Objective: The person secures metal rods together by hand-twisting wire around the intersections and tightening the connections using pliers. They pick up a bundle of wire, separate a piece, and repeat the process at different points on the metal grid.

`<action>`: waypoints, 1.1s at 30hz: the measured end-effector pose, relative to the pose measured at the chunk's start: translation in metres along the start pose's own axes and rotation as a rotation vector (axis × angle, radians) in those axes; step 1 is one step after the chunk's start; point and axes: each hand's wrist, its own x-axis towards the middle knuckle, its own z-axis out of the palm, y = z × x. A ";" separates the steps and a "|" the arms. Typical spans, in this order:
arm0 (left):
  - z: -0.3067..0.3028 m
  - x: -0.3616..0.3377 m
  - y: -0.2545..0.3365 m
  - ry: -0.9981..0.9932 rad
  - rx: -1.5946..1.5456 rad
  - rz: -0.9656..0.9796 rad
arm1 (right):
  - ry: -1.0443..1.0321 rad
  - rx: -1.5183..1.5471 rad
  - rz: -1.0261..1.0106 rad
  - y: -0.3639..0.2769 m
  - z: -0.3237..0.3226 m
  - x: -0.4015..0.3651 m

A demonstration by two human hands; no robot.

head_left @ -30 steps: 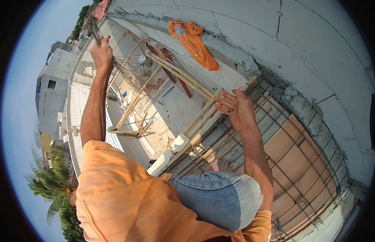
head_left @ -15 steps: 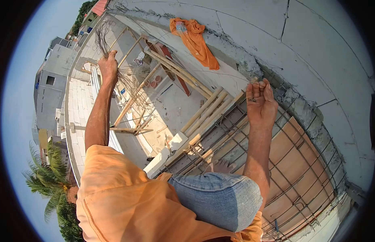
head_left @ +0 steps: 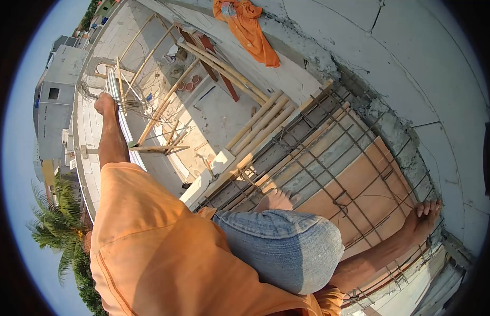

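Observation:
My left hand (head_left: pixel 106 104), stretched out at the upper left, is closed around a bundle of thin tie wire (head_left: pixel 88 92), whose loose ends spread on both sides of the fist. Far to the right, my right hand (head_left: pixel 425 215) has its fingers bent together over the edge of the steel rebar grid (head_left: pixel 355 210), close to the rough concrete wall edge. A thin wire strand (head_left: pixel 382 196) runs toward those fingers; the grip itself is partly hidden. My bent knee in jeans (head_left: pixel 287 253) and a bare foot (head_left: pixel 275 200) are over the grid.
An orange cloth (head_left: pixel 250 31) hangs on the broken wall edge. Wooden poles (head_left: pixel 263 124) lie beside the grid. Below is a deep drop to a lower floor (head_left: pixel 216 124) with clay pots (head_left: pixel 189 84) and leaning timber. A block wall (head_left: pixel 89 137) curves along the left.
My right hand has swung down and right, from beside the poles to the grid's far edge. My left hand has moved left and lower with the wire bundle. The view has shifted slightly.

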 end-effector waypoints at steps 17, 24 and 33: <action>0.015 0.005 -0.004 0.174 0.412 0.490 | 0.070 -0.954 0.022 -0.004 0.102 -0.034; 0.090 -0.031 -0.024 -0.662 0.535 0.984 | 0.147 -1.126 0.042 -0.007 0.100 -0.032; 0.137 -0.086 -0.056 -0.385 -0.342 0.211 | 0.154 -1.374 0.096 -0.008 0.111 -0.034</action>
